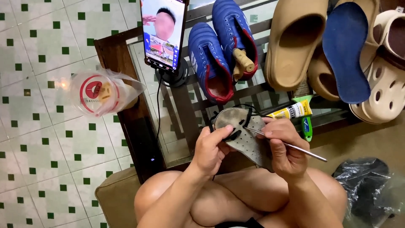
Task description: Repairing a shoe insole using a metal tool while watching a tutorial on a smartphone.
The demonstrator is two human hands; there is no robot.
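Knees frame the bottom of the head view. Above them my left hand (pixel 213 147) pinches the grey sole (pixel 244 135) steady, so its face turns up toward me. My right hand (pixel 284 147) is closed around a thin metal rod (pixel 295 147), tip on the sole. At twelve o'clock sits a glass worktop (pixel 177 126): phone (pixel 163 31), blue shoes (pixel 223 46), glue tube (pixel 293 110). Green-dotted tile floor (pixel 42 126) lies at nine.

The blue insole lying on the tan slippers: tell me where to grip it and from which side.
Grip the blue insole at its lower, rounded end, which juts free past the tan slippers over the glass table. Come from below, nearest the right hand: that end is thin, flat and probably easy to pinch.
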